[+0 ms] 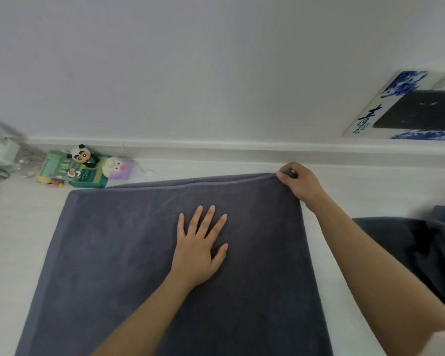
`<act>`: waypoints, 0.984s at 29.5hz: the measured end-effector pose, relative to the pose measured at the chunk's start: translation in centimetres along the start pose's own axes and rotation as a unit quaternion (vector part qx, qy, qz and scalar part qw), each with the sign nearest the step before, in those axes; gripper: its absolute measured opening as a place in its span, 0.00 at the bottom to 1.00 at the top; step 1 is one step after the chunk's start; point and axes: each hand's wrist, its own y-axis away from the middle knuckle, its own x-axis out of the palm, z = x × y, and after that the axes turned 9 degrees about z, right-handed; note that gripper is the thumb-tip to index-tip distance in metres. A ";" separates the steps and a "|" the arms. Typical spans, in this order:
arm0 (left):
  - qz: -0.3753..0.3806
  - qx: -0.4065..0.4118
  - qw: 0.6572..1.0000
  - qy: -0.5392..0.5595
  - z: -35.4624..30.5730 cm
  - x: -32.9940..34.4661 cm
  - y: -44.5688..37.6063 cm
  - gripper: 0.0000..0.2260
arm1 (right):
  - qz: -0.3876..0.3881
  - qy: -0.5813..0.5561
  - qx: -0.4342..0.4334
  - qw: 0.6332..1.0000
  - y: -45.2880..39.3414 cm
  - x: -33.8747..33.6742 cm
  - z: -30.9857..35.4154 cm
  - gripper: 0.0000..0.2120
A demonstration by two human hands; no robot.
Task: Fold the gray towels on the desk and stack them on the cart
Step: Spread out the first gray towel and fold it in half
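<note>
Left hand: the left hand point(201, 249) is lying flat on the middle of the towel point(113, 265), fingers straight and spread, pressing the cloth to the desk point(18, 227).
Right hand: the right hand point(297, 182) is pinching the towel's far right corner, fingers curled round the doubled edge close to the wall point(216, 60).
Towel: the gray towel is covering most of the desk in front of the person; two layers are showing along its far edge, so it appears to be folded over once.
Progress: judging by this, the first fold is being squared up and smoothed; further folds are waiting, and nothing is showing as stacked.
Pile: a dark heap of cloth point(427, 253) is sitting to the right, beyond the right forearm, probably more towels awaiting their turn, though that cannot be told for sure.
Cart: no cart is appearing in view, so how much is stacked there cannot be told.
Surface: the desk is showing pale and light-grained, running up to a white ledge at the foot of the wall.
Toys: a panda figure point(81, 155) and small bright toys are crowding the far left corner, just beyond the towel's corner.
Left edge: blurred clear items, perhaps plastic, are sitting at the far left.
Room: a plain white wall is filling the background; a blue-and-white board point(370, 116) with a dark panel is leaning at the upper right.
</note>
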 end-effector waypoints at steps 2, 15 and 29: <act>0.005 -0.001 1.000 0.003 0.0 0.1 0.1 0.27 | -0.008 0.008 -0.021 1.000 0.1 -0.6 -0.3 0.04; 0.005 -0.009 1.000 0.015 -0.1 0.2 0.4 0.26 | 0.124 0.607 -0.140 0.773 -0.3 -3.5 2.8 0.17; -0.037 -0.005 0.989 0.141 0.9 -0.5 0.5 0.25 | -0.079 0.406 -0.212 0.885 10.4 8.4 -1.5 0.15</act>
